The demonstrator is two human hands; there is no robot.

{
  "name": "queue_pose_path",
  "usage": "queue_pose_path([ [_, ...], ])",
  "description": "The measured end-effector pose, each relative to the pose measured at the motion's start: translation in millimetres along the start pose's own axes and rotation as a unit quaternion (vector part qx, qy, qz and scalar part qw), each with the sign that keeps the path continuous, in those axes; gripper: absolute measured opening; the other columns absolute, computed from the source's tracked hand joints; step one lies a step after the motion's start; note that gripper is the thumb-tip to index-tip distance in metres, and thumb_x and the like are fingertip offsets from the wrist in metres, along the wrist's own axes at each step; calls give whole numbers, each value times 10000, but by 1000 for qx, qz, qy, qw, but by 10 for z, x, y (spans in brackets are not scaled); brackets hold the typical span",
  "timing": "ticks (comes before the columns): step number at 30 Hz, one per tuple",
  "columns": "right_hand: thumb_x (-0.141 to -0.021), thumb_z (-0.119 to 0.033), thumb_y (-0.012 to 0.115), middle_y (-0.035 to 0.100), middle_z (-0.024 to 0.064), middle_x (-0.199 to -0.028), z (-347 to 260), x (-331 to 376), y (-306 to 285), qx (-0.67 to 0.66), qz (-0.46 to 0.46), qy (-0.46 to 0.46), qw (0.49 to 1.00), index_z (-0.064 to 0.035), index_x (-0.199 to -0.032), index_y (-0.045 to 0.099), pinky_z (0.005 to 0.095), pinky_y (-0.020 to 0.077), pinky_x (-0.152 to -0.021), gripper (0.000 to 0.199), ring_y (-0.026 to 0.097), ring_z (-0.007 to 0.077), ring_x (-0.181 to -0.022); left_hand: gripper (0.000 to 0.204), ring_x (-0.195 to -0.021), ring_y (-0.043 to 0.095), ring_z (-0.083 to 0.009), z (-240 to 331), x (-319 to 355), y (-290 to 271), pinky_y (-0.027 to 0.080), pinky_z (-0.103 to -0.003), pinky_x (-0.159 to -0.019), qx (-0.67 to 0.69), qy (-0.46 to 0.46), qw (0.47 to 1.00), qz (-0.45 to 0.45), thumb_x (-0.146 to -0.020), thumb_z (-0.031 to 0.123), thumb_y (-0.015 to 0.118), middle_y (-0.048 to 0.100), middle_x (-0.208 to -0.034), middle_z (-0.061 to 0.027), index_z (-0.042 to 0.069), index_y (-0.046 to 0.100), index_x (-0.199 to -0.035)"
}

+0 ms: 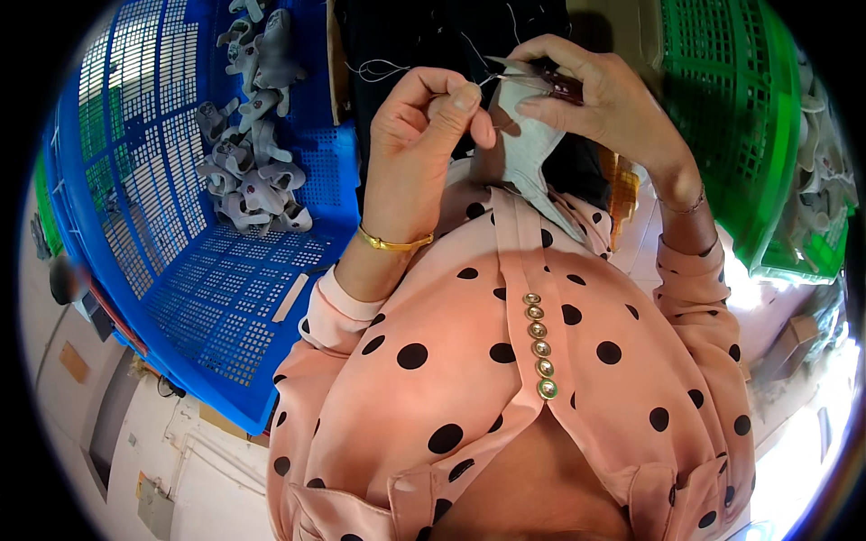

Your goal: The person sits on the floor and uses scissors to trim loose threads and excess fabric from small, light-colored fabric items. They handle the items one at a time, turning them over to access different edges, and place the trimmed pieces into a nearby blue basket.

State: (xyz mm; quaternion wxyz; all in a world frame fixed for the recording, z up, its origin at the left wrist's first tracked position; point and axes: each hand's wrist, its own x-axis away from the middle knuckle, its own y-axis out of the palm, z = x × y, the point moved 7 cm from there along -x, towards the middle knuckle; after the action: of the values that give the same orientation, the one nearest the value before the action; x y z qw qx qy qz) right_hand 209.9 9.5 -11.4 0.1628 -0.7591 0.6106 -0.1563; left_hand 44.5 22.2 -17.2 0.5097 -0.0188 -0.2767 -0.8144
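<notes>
My left hand [428,117] is closed, thumb and forefinger pinching a pale thread [379,70] whose loose loop sticks out to the left. In my right hand [609,104] is a pair of thread snips [566,87] with dark red handles, its pointed blades reaching toward the left fingertips. Between the two hands hangs a light grey shaped fabric piece [526,149], partly behind the snips and the right thumb. Its narrow end lies against the polka-dot shirt. Whether the left fingers also grip the fabric is hidden.
A blue plastic crate [194,307] at the left holds several small grey pieces [257,185] in a heap. At the right stands a green plastic crate [722,117] with more grey pieces [816,171] beside or in it. Thread scraps lie on the dark cloth [406,32] beyond the hands.
</notes>
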Motion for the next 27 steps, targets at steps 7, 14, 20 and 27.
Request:
queue_pose_path([
  [7,-865,-318,704,660,144,-786,109,131,1,80,-46,118,989,-42,-1016,549,306,501,-646,351,647,205,-693,67,-561,464,-90,275,159,-375,370,-213,-542,-449,171,870,108,-923,89,613,526,-666,-4,62,555,-903],
  [14,-849,-272,727,620,127,-760,186,190,11,22,-7,148,989,-28,-992,541,302,494,-652,338,597,194,-672,424,-1101,525,-245,472,54,-304,394,-345,-948,-678,341,646,81,-846,176,709,653,-1132,-62,107,609,-1252],
  [20,-841,-257,739,612,118,-756,121,167,17,42,-14,153,987,-27,-984,537,297,492,-646,338,588,175,-672,298,-1024,515,-254,5,-9,-120,384,-356,-910,-458,213,863,6,-744,272,788,657,-999,-37,123,697,-986],
  [27,-844,-260,738,608,112,-753,164,193,64,13,4,129,992,-32,-1002,534,297,485,-627,344,577,167,-659,149,-925,549,-213,-97,-137,-75,405,-311,-844,-425,194,881,-76,-789,154,758,632,-851,-26,81,681,-894],
])
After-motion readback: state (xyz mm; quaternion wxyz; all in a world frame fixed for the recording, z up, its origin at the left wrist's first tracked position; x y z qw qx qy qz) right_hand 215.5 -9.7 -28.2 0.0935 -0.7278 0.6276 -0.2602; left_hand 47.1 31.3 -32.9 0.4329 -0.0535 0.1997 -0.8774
